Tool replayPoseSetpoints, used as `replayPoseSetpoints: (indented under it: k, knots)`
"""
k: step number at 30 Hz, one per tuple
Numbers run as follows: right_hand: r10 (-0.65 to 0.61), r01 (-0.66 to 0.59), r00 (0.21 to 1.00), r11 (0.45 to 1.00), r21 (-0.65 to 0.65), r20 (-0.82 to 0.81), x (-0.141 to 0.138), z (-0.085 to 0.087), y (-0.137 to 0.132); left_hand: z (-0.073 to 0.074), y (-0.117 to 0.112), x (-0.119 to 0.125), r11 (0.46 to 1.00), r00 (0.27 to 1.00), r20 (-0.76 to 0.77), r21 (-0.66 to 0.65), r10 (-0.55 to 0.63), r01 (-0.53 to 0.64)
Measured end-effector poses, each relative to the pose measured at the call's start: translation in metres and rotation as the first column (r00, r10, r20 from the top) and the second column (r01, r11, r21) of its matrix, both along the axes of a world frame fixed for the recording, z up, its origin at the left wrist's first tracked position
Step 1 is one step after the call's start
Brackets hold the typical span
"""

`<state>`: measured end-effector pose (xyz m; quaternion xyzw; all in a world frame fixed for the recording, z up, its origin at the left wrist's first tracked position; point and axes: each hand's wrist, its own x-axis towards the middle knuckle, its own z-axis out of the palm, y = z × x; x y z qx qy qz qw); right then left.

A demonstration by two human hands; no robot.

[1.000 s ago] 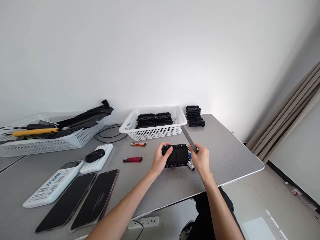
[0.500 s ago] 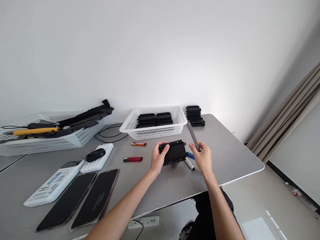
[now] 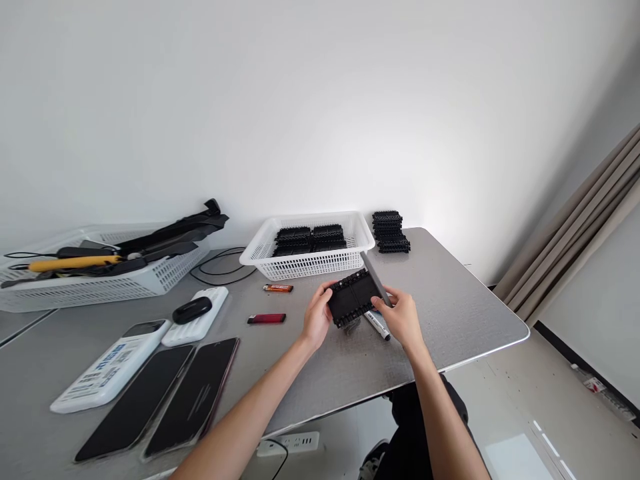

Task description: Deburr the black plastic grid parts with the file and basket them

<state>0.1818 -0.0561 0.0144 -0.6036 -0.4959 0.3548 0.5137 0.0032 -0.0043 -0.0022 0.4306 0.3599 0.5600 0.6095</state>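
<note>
My left hand (image 3: 316, 320) is closed on the left end of a flat black plastic panel (image 3: 353, 298) with toothed long edges, held tilted above the table. In my right hand (image 3: 403, 321) is a long flat grey bar (image 3: 375, 279) that looks like a file, pointing up and away. The bar lies across or close against the panel's right end, and the right thumb sits at that end too. Beneath the panel lies a white marker (image 3: 378, 327). A white basket (image 3: 313, 269) behind holds several similar black panels (image 3: 327, 233).
More black panels are stacked (image 3: 390, 233) at the back right. Two lighters, one red (image 3: 267, 319) and one orange (image 3: 278, 288), lie left of my hands. Further left are phones (image 3: 193, 397), white power banks (image 3: 113, 367) and a basket (image 3: 165, 275) of tools. A cable (image 3: 220, 253) curls between the baskets.
The panel has turned and shifted slightly right. My right hand has moved left, bringing the grey bar from beside the panel to its right end.
</note>
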Motion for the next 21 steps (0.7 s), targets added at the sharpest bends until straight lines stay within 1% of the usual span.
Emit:
replayPoseSetpoints:
  k: [3,6,10,13,17,21]
  knots:
    - [-0.065,0.069,0.996,0.995,0.078,-0.057,0.0035,-0.0027,0.0022,-0.0001,-0.0001,-0.002,0.997,0.995,-0.069,-0.003,-0.074,0.074]
    - [-0.105,0.118,0.99,0.982,0.149,-0.095,0.005,-0.0004,0.0015,0.0005,-0.0025,-0.0022,0.993,0.985,-0.129,0.019,-0.116,0.12]
    - [-0.149,0.157,0.987,0.972,0.172,-0.055,0.0034,0.0037,-0.0007,0.0019,-0.0053,-0.0032,0.977,0.968,-0.146,0.021,-0.206,0.211]
    - [-0.151,0.148,0.988,0.97,0.193,0.002,0.0024,0.0039,-0.0016,0.0009,-0.005,-0.0052,0.966,0.955,-0.154,-0.008,-0.255,0.257]
    - [-0.132,0.119,0.99,0.973,0.199,0.054,0.004,0.0027,-0.0023,0.0005,-0.005,-0.0059,0.951,0.921,-0.24,-0.051,-0.308,0.305]
    - [-0.124,0.109,0.989,0.979,0.172,0.08,0.0032,0.003,-0.0032,0.0014,-0.0068,-0.0024,0.943,0.915,-0.23,-0.053,-0.331,0.328]
